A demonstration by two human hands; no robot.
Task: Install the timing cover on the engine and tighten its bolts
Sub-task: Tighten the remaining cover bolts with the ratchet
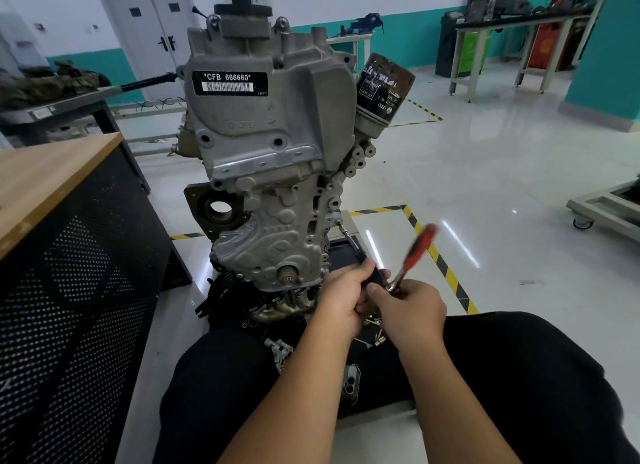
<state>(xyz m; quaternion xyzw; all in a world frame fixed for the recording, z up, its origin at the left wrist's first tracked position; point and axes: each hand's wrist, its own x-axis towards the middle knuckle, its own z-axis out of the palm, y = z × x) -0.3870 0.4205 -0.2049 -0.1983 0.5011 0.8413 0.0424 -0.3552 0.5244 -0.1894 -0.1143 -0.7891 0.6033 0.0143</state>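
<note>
Centre frame: one upright cast-aluminium engine point(273, 159), grey, ribbed, standing on the glossy floor. One silver timing cover point(277, 252) seated on its lower front face, lumpy embossed surface, bolt bosses along the edges, crank snout poking through near the bottom. One white-on-black label reading "*CFB 666660*" point(229, 82) up top. One black cylindrical oil filter point(382, 89), scuffed, right of the engine.

Lower centre: left hand point(343, 297), fingers clamped on a black tool piece point(375, 278); long thin shaft point(348, 237) running up-left to the cover's right edge. Right hand point(410, 308), fingers curled at the head of one red-handled ratchet point(417, 249), handle blurred.

Left edge: one wood-topped worktop point(52, 173), perforated black side panel.
</note>
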